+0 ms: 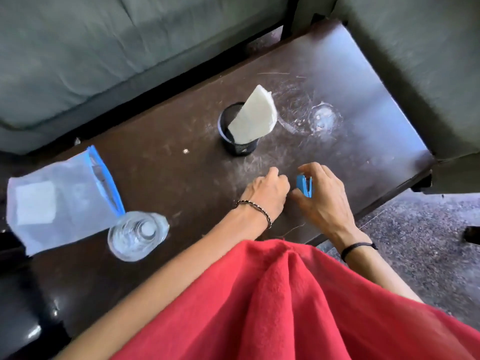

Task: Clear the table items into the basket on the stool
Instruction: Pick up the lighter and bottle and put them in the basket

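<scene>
On the dark wooden table (181, 183) my right hand (322, 198) curls around a small blue stapler (304, 185), thumb and fingers on either side of it. My left hand (267, 190) rests just left of it with its fingers curled under; whether it holds anything is hidden. A black mesh cup (235, 140) with white folded napkins (253, 116) stands in the middle. A clear water bottle (137, 235) stands at the near left. Beside it lies a clear zip bag (62, 196) with a blue seal. No basket or stool is in view.
A grey-green sofa (91, 53) runs along the table's far side and an armchair (420, 68) sits at the right end. Speckled floor (415, 242) shows at the right. My red garment (272, 307) covers the near foreground.
</scene>
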